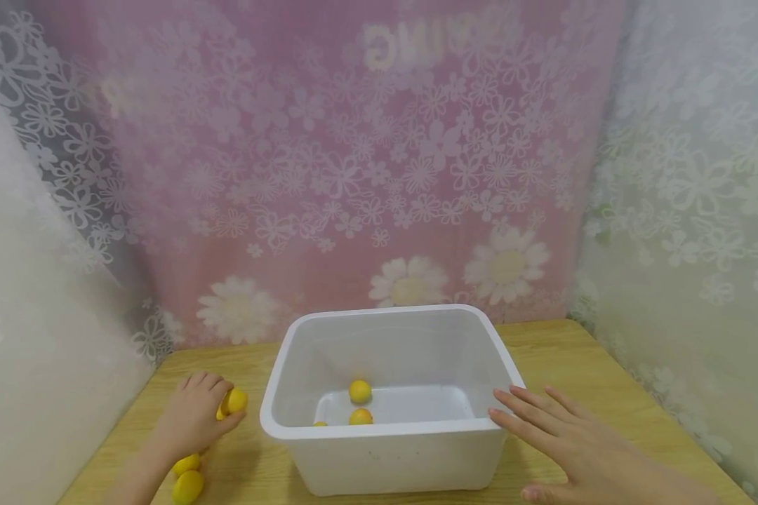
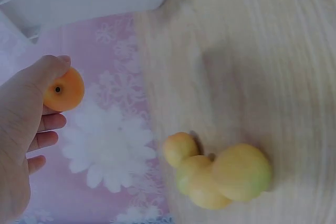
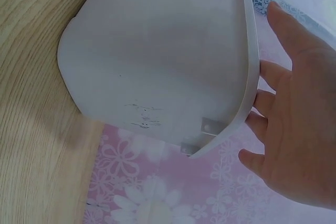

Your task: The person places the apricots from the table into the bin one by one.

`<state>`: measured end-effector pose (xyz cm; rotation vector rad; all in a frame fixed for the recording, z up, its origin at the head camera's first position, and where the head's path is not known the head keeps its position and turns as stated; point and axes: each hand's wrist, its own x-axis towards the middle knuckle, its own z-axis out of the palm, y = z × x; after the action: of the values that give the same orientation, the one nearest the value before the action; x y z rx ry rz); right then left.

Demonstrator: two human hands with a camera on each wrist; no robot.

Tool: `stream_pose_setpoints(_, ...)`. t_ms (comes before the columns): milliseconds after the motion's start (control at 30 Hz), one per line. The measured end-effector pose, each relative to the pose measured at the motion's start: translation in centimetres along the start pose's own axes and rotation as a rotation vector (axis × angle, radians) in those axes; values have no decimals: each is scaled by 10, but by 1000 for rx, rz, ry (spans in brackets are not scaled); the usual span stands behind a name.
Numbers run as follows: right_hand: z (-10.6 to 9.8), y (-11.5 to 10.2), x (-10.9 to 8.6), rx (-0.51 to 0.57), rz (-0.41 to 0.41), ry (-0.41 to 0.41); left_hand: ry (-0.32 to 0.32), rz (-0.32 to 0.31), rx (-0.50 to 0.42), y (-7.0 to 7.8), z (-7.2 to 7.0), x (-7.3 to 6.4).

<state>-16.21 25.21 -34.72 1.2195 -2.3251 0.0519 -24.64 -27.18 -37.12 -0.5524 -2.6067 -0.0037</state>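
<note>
Clasps round yellow-orange fruit point(image 2: 69, 91) in curled left grip point(image 1: 196, 412); touches with spread, empty right grip point(image 1: 568, 435) the white rectangular plastic tub point(image 1: 398, 459) just to its left.

Flat, hazy light; soft shadows on the table point(image 1: 556, 351); wrist views slightly blurred.

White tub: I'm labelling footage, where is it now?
In the head view, the white tub stands at lower centre on the table, between the left hand and right hand.

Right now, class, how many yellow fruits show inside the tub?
3: a back fruit, a nearer fruit, a left fruit barely showing above the front rim. More may hide behind it.
</note>
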Motion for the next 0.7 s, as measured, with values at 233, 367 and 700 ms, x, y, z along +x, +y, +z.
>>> stream_pose_setpoints(233, 1, 1, -2, 23, 9, 2, 59, 33, 36, -1, -20, 22)
stream_pose_setpoints(367, 2, 1, -2, 24, 13, 6, 94, 67, 36, 2, -31, 34)
stream_pose_setpoints(700, 2, 1, -2, 49, 19, 2, 121, 144, 39, 18, -53, 68)
